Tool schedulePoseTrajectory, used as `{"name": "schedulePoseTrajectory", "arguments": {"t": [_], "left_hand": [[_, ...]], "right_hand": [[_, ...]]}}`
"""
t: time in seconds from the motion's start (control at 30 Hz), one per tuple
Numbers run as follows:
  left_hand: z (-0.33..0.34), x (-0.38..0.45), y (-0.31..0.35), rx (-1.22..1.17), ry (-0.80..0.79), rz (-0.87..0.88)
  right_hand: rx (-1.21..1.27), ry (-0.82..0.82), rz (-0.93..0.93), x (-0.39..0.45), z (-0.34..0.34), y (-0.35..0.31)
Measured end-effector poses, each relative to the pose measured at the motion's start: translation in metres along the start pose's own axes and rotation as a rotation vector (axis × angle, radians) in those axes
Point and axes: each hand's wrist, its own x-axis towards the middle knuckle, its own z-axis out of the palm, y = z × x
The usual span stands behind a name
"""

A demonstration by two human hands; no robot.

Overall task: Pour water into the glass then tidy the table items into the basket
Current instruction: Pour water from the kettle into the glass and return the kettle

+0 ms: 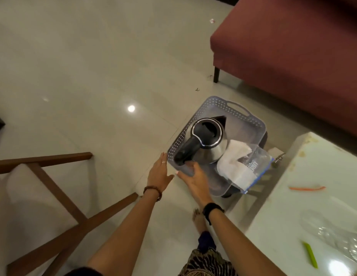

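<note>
A grey perforated plastic basket (pixel 231 108) sits on a low dark stool beside the white table (pixel 313 176). Inside it a steel kettle (pixel 208 144) with a black lid and handle lies tilted, next to a white cloth (pixel 237 156) and a clear zip bag (pixel 259 162). My left hand (pixel 158 174) is flat, fingers straight, by the basket's near left corner. My right hand (pixel 195 180) rests with relaxed fingers on the basket's near rim, just below the kettle handle. A blurred clear glass (pixel 337 234) stands on the table at the right.
An orange strip (pixel 307 188) and a green strip (pixel 310 254) lie on the table. A maroon sofa (pixel 293 46) fills the upper right. A wooden chair frame (pixel 54 196) stands at the left. My bare foot (pixel 198 218) is on the glossy tiled floor.
</note>
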Motion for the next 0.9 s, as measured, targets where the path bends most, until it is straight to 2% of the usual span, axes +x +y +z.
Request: {"name": "schedulePoseTrajectory", "arguments": {"t": [0.1, 0.27, 0.4, 0.6, 0.73, 0.9], "left_hand": [[-0.001, 0.03, -0.003, 0.013, -0.078, 0.077], [0.0, 0.052, -0.001, 0.069, -0.087, 0.155], [0.0, 0.053, -0.001, 0.176, -0.124, 0.134], [-0.005, 0.06, 0.008, 0.201, -0.123, 0.122], [-0.007, 0.048, 0.017, 0.3, -0.025, 0.152], [0.007, -0.004, 0.053, 0.089, 0.133, 0.234]], "right_hand": [[0.118, 0.072, -0.001, 0.026, 0.022, -0.003], [0.487, 0.392, 0.089, 0.045, 0.055, -0.007], [0.479, 0.581, 0.014, 0.048, 0.047, -0.012], [0.489, 0.61, -0.055, 0.029, 0.029, -0.032], [0.494, 0.522, -0.07, -0.014, 0.011, -0.039], [0.335, 0.379, -0.13, -0.079, -0.063, -0.056]]}}
